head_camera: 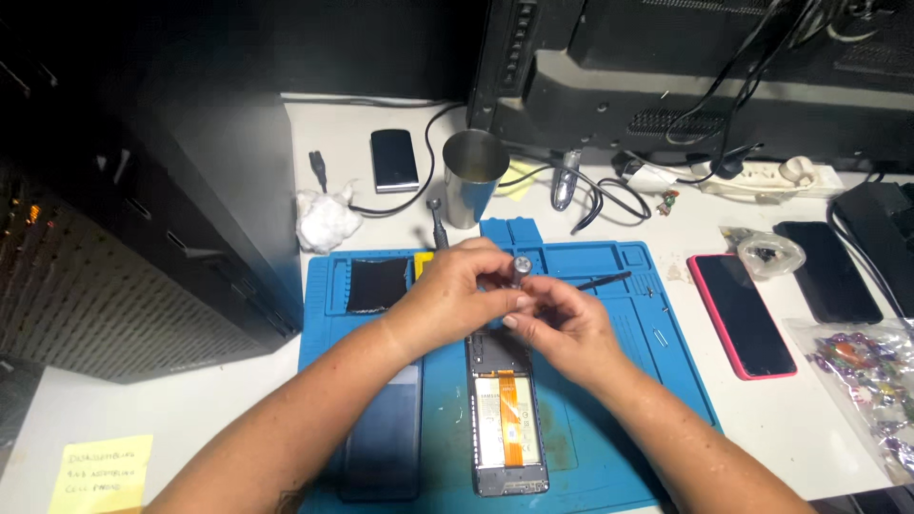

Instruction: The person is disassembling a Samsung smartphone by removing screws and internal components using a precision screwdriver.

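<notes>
My left hand [455,290] and my right hand [562,324] meet over the middle of the blue repair mat [609,400], above the top end of the opened phone [507,419]. The fingers of my left hand are curled shut around the grey metal screwdriver [521,269], pinching it near its knurled cap, which sticks up between my thumb and forefinger. The fingers of my right hand are bent in close and touch the same tool from the right side; I cannot tell whether they truly grip it or only steady it.

The opened phone lies face down on the mat, near me, its back off, with an orange flex strip running down its pale battery. Just left of it lies the dark back cover [386,438], partly under my left forearm. At the far left of the mat sits a black square pad [375,284]. A thin black spudger [602,282] lies on the mat to the right of my hands.

On the worktop [200,409] beyond the mat stand a steel cup [473,176], a wad of white cotton [326,219] and a small dark phone [393,160]. To the right lie a phone in a pink case [743,314] and a black phone [826,271]. A yellow sticky note [100,473] sits at the near left.
</notes>
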